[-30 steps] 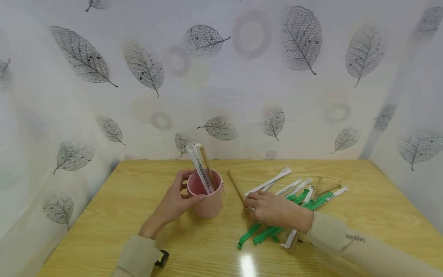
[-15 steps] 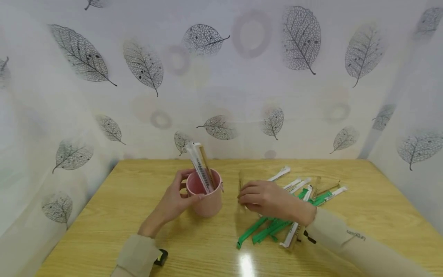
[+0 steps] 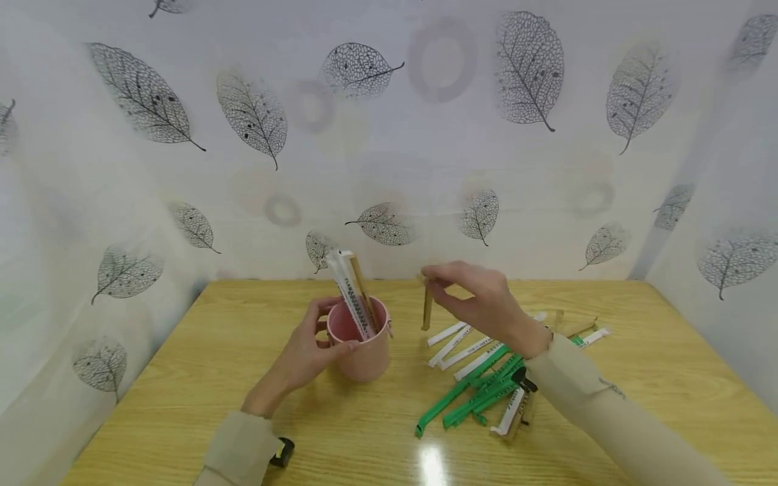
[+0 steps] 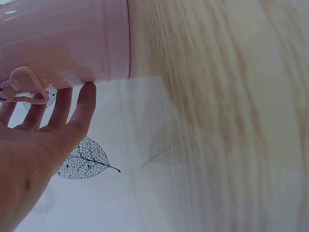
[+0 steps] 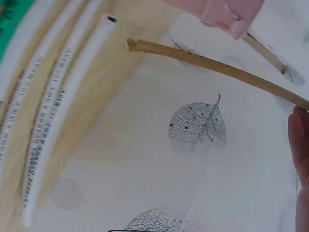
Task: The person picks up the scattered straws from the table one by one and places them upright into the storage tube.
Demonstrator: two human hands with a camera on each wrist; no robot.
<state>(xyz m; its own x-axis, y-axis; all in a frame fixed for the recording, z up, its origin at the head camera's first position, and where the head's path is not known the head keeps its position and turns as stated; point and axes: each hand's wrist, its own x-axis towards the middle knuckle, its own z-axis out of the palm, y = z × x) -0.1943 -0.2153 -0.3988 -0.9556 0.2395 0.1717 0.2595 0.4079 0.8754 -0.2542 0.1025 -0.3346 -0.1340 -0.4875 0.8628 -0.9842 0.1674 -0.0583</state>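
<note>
A pink cup [image 3: 365, 361] with small side handles stands at centre-left of the table, and my left hand [image 3: 306, 344] grips it around its left side, thumb at the near rim. White-wrapped straws [image 3: 351, 297] and a brown-wrapped straw [image 3: 360, 277] lean inside the cup. To the cup's right, my right hand [image 3: 483, 297] pinches another brown-wrapped straw [image 3: 427, 312] by its top end, and it hangs nearly upright above the table. In the right wrist view this brown straw [image 5: 217, 68] reaches across from the fingertips [image 5: 297, 125].
Below the right hand lies a loose pile of white straws [image 3: 468, 354], green straws [image 3: 462, 393] and brown straws [image 3: 583, 327]. The wooden table [image 3: 340, 439] meets a leaf-printed backdrop [image 3: 389, 169] behind and at both sides.
My right hand picked up the brown straw from beside the pile and raised it upright, moving up and away from the table. The left hand and cup stayed in place.
</note>
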